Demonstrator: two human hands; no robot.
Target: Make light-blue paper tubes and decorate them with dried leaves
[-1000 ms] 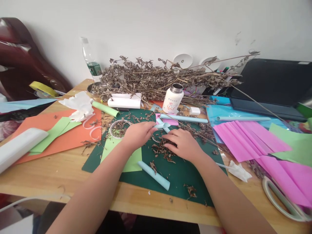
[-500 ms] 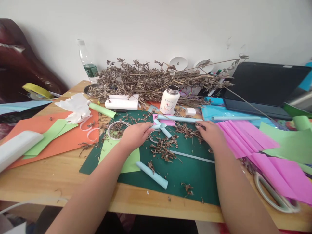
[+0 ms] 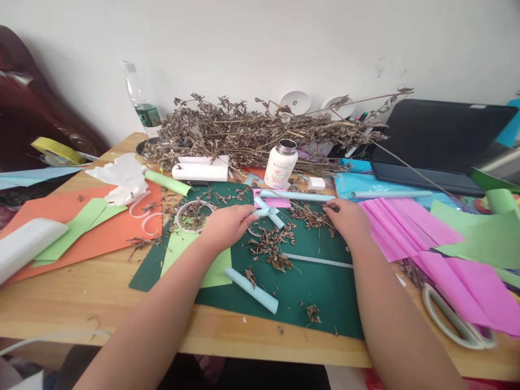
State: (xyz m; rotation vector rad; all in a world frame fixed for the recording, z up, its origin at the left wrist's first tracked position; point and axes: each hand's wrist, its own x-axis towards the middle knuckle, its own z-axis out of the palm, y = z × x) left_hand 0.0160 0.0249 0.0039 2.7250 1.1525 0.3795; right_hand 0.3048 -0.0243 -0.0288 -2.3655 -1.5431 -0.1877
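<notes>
My left hand is closed, its fingertips pinching a light blue paper piece that crosses over a short blue paper roll. My right hand has its fingers pressed together by the right end of a long blue paper roll. Dark dried bits and a thin stem show at those fingertips; what they grip is unclear. Crumbled dried leaves are scattered on the green cutting mat between my hands. Another blue paper roll lies nearer to me.
A white open bottle stands before a heap of dried plants. Pink paper and scissors lie at right, with a dark laptop behind. A tape roll, orange paper and a plastic bottle are at left.
The view has shifted slightly. Both hands keep nearly the same places, with the left still at the blue paper piece and the right by the long roll's end.
</notes>
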